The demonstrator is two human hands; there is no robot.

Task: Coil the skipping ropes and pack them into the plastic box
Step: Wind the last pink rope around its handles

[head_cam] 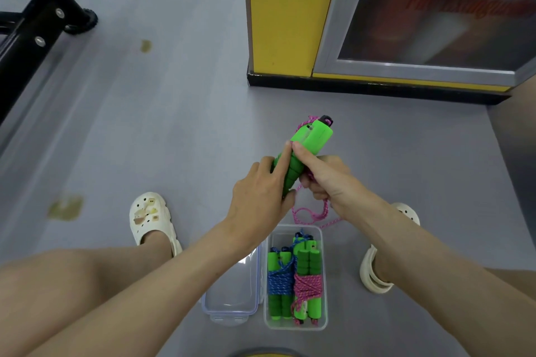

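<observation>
Green skipping-rope handles [308, 142] are clasped by left hand [261, 193] and right hand [323, 180]. Two coiled ropes [280, 281] are packed in the plastic box [295, 326].

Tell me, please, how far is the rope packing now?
Done: a blue rope and a pink rope lie coiled in the box. In hand: left hand and right hand grip the handles of a third rope; its cord hangs loose. Left: coil it, pack it.
</observation>
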